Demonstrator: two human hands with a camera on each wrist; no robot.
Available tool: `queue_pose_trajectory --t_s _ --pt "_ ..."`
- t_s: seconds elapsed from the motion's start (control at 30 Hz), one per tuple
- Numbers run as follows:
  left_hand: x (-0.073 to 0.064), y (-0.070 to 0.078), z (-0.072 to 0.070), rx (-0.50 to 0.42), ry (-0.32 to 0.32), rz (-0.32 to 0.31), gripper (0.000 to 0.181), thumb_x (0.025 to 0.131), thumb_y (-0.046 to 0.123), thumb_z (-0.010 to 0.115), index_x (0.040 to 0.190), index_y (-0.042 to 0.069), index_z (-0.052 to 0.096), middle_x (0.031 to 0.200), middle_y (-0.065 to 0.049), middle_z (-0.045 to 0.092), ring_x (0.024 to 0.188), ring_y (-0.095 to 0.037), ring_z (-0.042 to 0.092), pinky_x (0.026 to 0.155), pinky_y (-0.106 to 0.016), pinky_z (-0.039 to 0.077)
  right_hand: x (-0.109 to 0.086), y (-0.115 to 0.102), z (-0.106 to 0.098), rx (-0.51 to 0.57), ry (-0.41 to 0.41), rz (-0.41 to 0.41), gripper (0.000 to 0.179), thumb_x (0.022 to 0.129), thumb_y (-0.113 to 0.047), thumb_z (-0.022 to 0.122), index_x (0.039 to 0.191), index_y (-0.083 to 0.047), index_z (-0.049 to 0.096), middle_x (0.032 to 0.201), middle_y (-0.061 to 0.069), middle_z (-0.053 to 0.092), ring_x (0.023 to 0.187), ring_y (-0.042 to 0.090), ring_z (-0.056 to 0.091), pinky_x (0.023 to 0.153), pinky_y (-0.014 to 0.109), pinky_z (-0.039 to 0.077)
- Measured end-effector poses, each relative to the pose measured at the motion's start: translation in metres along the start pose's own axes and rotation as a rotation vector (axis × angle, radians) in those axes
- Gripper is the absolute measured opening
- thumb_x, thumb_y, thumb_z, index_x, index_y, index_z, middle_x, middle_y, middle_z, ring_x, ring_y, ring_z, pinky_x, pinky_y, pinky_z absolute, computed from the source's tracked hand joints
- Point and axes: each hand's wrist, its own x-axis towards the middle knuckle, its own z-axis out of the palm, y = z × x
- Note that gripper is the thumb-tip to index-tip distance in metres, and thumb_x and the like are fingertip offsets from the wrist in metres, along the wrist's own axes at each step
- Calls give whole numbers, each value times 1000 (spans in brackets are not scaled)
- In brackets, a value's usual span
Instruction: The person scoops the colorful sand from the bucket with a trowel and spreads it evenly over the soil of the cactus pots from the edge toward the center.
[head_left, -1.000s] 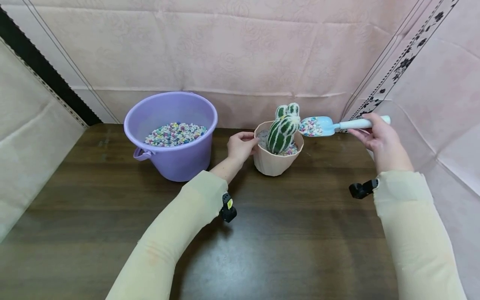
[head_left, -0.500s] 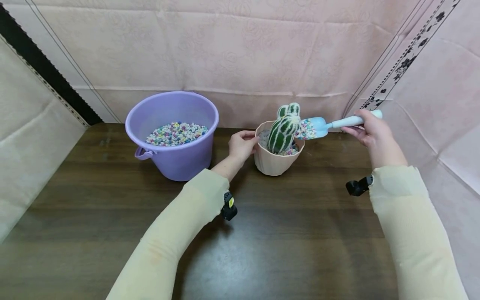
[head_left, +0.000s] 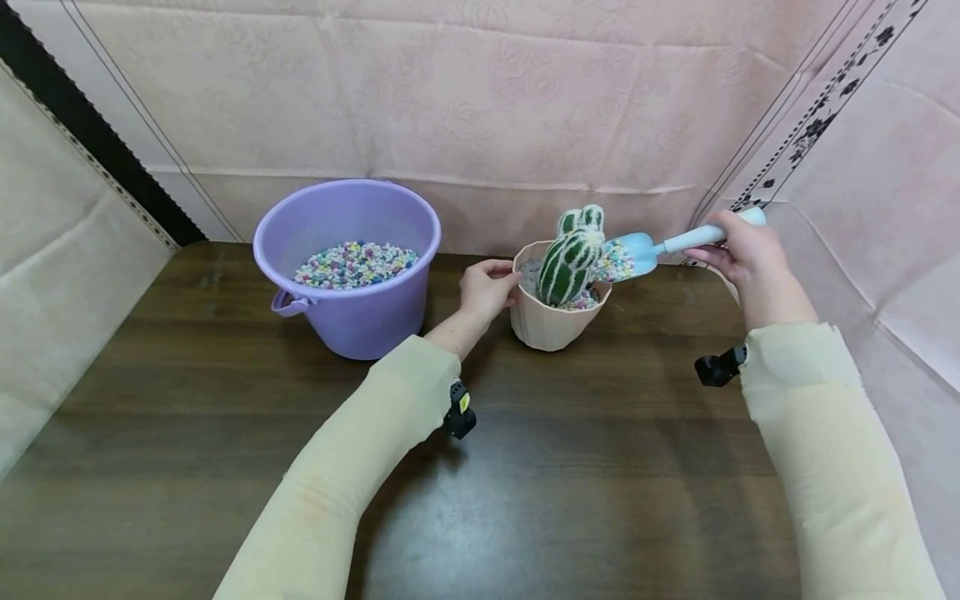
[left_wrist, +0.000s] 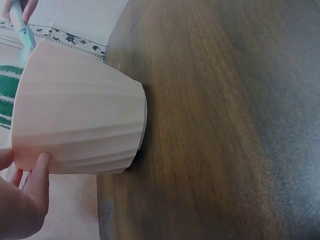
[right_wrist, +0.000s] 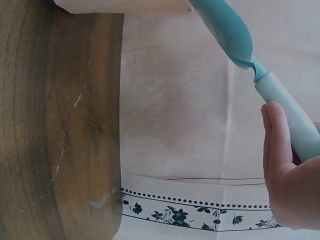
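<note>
Left hand (head_left: 483, 292) is pinching a cream fluted pot (head_left: 551, 327), right hand (head_left: 747, 257) holding a bead-laden blue scoop (head_left: 642, 252) at the pot's rim.

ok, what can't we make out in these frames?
- Head: floor of the purple bucket, buried under coloured granules.
- Head: the fill right behind the cactus, hidden by the plant itself.
- Left wrist: most of the cactus, cut off by the left edge.
- Right wrist: the tip of the scoop and most of the pot, cut off by the top edge.
</note>
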Motion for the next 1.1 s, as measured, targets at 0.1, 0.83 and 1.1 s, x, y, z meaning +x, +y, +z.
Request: queue_pose_trajectory --t_s 0.1,0.83,1.1 --pt "0 -1 0 -2 4 0 25 87 9 64 110 1 65 109 -16 67 78 -13 61 78 -36 59 0 0 3 -18 11 -4 19 86 -4 58 94 -7 41 77 6 50 60 20 67 65 31 60" --pt "0 1 0 -8 3 -1 25 87 8 64 110 1 65 109 -17 68 80 -14 62 76 -36 59 -9 -11 23 -106 37 -173 16 84 -5 63 89 -5 48 66 3 60 56 14 67 56 28 59" --pt "1 0 0 -2 0 -4 26 87 9 65 112 1 65 109 -16 68 83 -15 63 75 -33 60 -11 -9 29 -61 -59 -309 11 83 5 58 76 -1 53 58 6 62 55 16 68 51 30 58"
